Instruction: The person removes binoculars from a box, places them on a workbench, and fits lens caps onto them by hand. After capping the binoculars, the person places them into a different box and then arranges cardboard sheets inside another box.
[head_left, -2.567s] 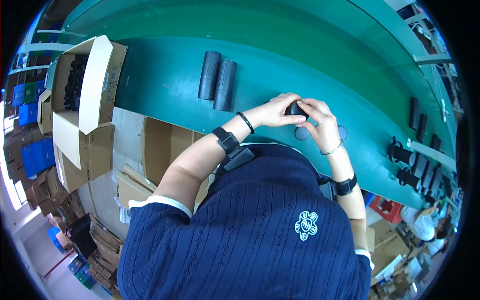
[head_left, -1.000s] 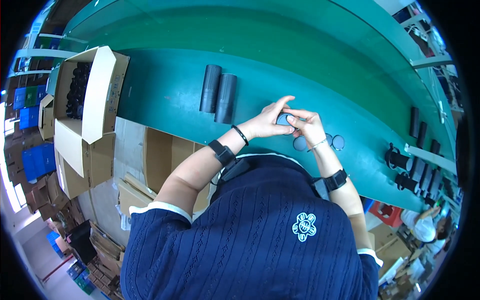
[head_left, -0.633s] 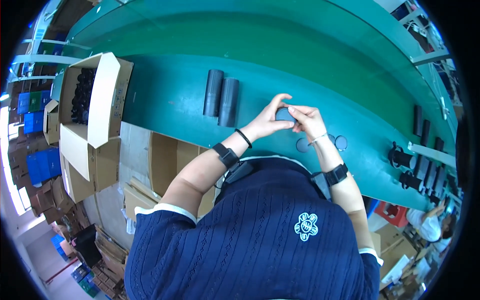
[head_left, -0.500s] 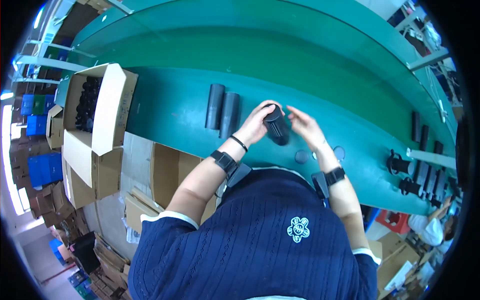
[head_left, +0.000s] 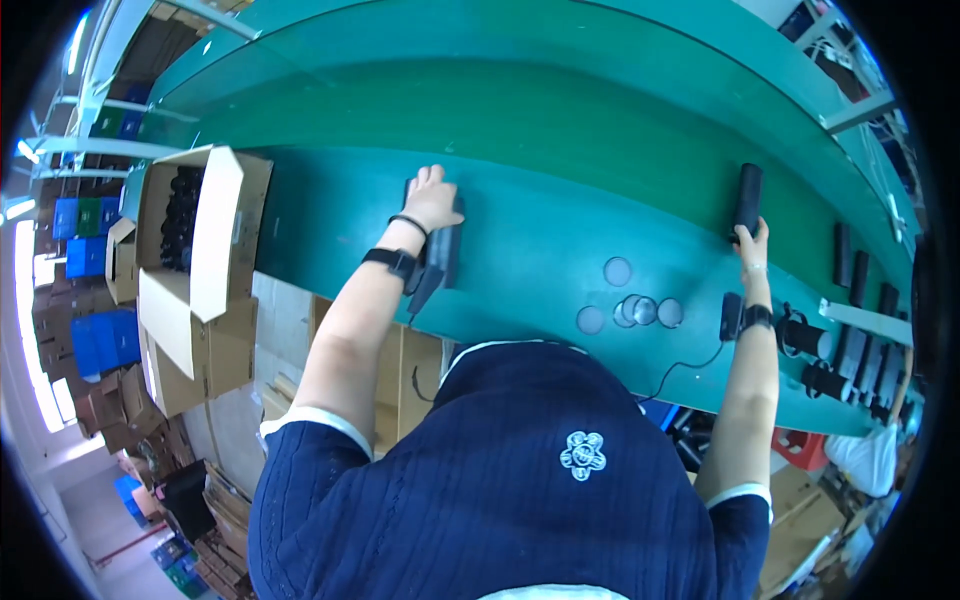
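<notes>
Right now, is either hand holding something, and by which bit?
The right hand holds a black cylinder by its near end. The left hand is over other black cylinders; whether it grips one cannot be told.

Overall exp. is running bright, w/ a cool blue-green cast. Lamp (head_left: 77, 45) approx 10 o'clock is glowing white; a bright strip (head_left: 28, 290) at 9 is blowing out. Box flap (head_left: 215, 235) btwn 9 & 10 is catching light & looking pale. Green bench (head_left: 520, 230) is showing soft, even light, w/ a darker band twd 12. Discs (head_left: 645, 311) nr 3 are glinting; blk cylinder (head_left: 748, 195) nr 2 is reading dark, w/ little surface detail. Fisheye's bending straight edges twd the rim; corners are sitting black. Clutter (head_left: 862, 545) nr 4 is looking soft & hard to read.
</notes>
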